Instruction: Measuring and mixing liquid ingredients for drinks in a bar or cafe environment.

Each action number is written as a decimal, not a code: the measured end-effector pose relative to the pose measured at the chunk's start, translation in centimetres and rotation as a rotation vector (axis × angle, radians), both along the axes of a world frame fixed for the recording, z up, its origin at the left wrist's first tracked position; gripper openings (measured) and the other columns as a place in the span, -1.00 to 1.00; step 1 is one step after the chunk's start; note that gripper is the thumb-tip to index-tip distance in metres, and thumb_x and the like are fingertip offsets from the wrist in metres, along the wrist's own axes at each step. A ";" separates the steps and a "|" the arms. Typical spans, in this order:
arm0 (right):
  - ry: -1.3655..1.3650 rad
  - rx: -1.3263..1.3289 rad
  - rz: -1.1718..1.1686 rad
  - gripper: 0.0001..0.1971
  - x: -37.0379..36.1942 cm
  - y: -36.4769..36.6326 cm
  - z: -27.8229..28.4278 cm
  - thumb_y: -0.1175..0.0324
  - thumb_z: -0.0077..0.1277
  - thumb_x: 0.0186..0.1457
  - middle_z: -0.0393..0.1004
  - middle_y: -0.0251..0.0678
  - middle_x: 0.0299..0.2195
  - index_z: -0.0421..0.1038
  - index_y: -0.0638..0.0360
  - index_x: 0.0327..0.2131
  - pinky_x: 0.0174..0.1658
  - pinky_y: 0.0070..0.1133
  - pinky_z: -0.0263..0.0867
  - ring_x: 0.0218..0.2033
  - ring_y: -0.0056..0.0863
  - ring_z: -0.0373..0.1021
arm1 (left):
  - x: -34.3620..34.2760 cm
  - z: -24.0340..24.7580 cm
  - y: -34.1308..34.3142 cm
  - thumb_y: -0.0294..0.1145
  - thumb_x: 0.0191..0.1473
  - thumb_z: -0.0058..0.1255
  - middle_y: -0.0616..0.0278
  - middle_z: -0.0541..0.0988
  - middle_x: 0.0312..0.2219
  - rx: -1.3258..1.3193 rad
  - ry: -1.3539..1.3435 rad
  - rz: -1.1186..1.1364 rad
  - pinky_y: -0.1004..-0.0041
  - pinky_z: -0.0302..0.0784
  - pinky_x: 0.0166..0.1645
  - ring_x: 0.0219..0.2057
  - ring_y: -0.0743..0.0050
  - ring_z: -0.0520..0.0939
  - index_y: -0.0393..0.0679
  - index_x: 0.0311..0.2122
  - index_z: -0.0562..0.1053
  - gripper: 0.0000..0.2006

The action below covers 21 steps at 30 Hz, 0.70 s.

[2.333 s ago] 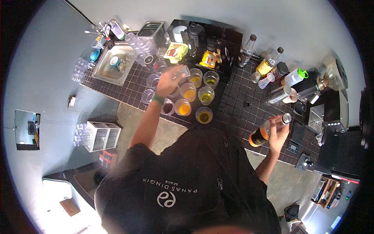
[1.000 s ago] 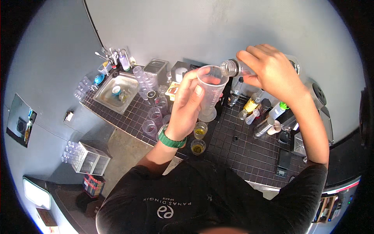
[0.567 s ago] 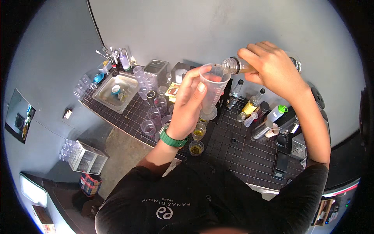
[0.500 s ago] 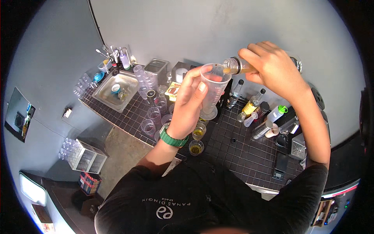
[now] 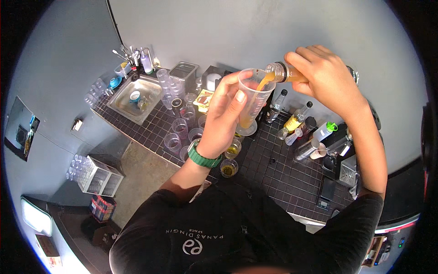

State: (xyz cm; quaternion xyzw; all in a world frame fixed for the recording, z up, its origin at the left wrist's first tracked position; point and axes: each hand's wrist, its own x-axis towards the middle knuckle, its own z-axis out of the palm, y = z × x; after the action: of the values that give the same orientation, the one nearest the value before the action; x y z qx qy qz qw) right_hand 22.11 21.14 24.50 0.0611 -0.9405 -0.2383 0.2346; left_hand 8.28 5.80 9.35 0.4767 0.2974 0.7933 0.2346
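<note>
My left hand (image 5: 222,114) is closed round a clear plastic measuring cup (image 5: 258,101), held up over the counter and tilted slightly. My right hand (image 5: 325,75) grips a bottle (image 5: 278,72) on its side, its mouth at the cup's rim. Orange-brown liquid (image 5: 265,81) runs from the bottle into the cup, and some sits at the cup's bottom. Under my left hand stand clear plastic cups, among them one holding a little yellow-green liquid (image 5: 229,169).
Left on the black tiled counter (image 5: 273,182) are a steel sink (image 5: 119,101) and stacked clear cups (image 5: 169,89). To the right stand a yellow-labelled bottle (image 5: 297,118), a green-capped squeeze bottle (image 5: 325,131), a steel shaker (image 5: 306,150) and a black scale (image 5: 325,194).
Liquid now streams from the bottle into the measuring cup, where before it was only at the bottle's neck. The bottle has moved slightly right and up with my right hand.
</note>
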 end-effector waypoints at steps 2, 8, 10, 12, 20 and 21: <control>-0.004 -0.012 -0.009 -0.56 0.2 0.0 -0.2 0.35 0.29 -0.20 0.45 -0.26 -0.42 0.32 0.11 -0.21 -0.21 -0.30 0.36 -0.31 -0.19 0.46 | 0.1 -0.1 0.1 -0.12 0.36 -0.18 0.05 0.42 0.11 0.011 0.002 0.013 0.24 0.52 0.05 -0.05 0.22 0.59 -0.14 0.25 0.22 -0.53; -0.016 -0.189 0.000 -0.57 0.7 0.3 -3.0 0.39 0.25 -0.16 0.48 -0.18 -0.42 0.33 0.16 -0.17 -0.27 -0.25 0.37 -0.34 -0.10 0.48 | -0.2 -1.9 0.4 -0.08 0.34 -0.16 0.06 0.45 0.04 0.039 -0.009 -0.100 0.23 0.51 0.03 -0.09 0.23 0.59 -0.16 0.26 0.20 -0.49; 0.000 -0.389 0.035 -0.58 0.9 -0.4 -4.8 0.40 0.25 -0.14 0.50 -0.14 -0.42 0.33 0.19 -0.16 -0.32 -0.25 0.38 -0.36 -0.05 0.49 | -0.1 -3.0 0.3 -0.06 0.34 -0.15 0.06 0.46 0.02 0.031 -0.039 -0.111 0.22 0.51 0.03 -0.10 0.23 0.59 -0.16 0.26 0.20 -0.47; 0.014 -0.518 0.024 -0.59 1.0 -0.2 -7.7 0.41 0.25 -0.12 0.52 -0.12 -0.43 0.33 0.19 -0.17 -0.34 -0.25 0.38 -0.38 -0.04 0.49 | -0.2 -4.2 0.5 -0.04 0.33 -0.14 0.07 0.46 0.00 0.024 -0.068 -0.124 0.22 0.50 0.03 -0.11 0.22 0.59 -0.17 0.26 0.20 -0.46; 0.246 -1.341 -0.083 -0.69 5.2 1.3 -21.7 0.50 0.20 0.04 0.58 -0.23 -0.38 0.37 0.34 -0.15 -0.23 -0.52 0.45 -0.28 -0.44 0.56 | -1.8 -12.7 -2.9 -0.10 0.29 -0.05 0.02 0.46 0.07 -0.149 -0.023 -0.104 0.18 0.43 0.15 0.05 0.14 0.55 -0.24 0.23 0.23 -0.46; 0.378 -1.442 -0.114 -0.73 6.1 1.6 -23.6 0.53 0.19 0.05 0.59 -0.26 -0.35 0.38 0.34 -0.17 -0.19 -0.53 0.46 -0.23 -0.50 0.55 | -2.0 -13.7 -4.0 -0.16 0.30 -0.06 0.02 0.46 0.08 -0.199 -0.013 -0.042 0.25 0.37 0.22 0.10 0.21 0.51 -0.27 0.22 0.24 -0.49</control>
State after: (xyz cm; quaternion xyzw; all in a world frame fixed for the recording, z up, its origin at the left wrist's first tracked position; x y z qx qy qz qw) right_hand 28.26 22.73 0.89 -0.1988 -0.8086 0.4195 0.3615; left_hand 6.31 1.85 -4.32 0.4519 0.3632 0.7578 0.2995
